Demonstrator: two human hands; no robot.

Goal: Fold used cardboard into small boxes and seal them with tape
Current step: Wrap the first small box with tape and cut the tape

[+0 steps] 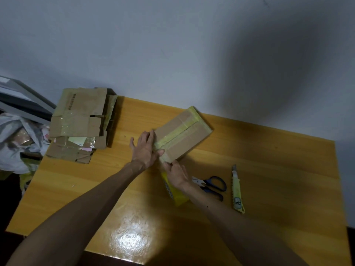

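A small brown cardboard box [189, 137] lies on the yellow wooden table [269, 169], with a yellowish tape strip along its top seam. My left hand [145, 148] presses flat against the box's near end, fingers straight, thumb on the tape. My right hand [175, 172] pinches the tape just below the box's near edge. Under my right wrist lies a yellow tape roll [177, 193], partly hidden.
A stack of flattened used cardboard [80, 121] sits at the table's back left corner. Blue-handled scissors [212, 186] and a yellow utility knife [237, 190] lie right of my right hand. A white bag of scraps [17, 143] sits off the table's left edge.
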